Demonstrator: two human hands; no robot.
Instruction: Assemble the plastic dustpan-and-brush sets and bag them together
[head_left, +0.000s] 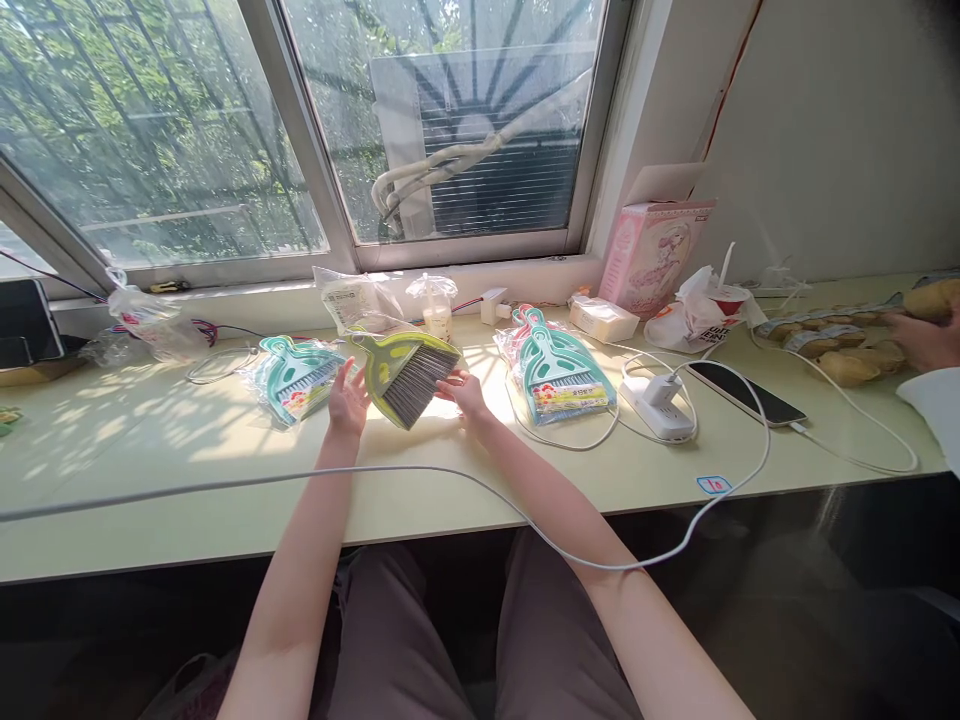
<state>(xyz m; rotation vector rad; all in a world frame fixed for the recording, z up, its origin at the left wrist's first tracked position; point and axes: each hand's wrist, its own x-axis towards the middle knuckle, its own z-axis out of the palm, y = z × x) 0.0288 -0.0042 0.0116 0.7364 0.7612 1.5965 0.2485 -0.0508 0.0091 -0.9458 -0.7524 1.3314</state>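
Note:
Between my two hands is a yellow-green dustpan [379, 372] with a matching brush [417, 385] nested in it, dark bristles angled down and to the right. My left hand [347, 402] grips the set at its left edge, its thumb up near the handle. At the right edge, by the bristles, the fingers of my right hand [465, 392] pinch it. Left of my hands lies a teal dustpan set [300, 378] in clear wrap. On the right, more wrapped teal sets [559, 365] are stacked, with a pinkish-red one partly hidden underneath.
A white cable [450, 473] crosses in front of my forearms. To the right are a power strip [660, 412], a phone [746, 392] and a pink box [652, 255]. A drink cup [437, 318] stands behind. Another person's hand [930, 340] touches potato-like items [855, 362] at far right.

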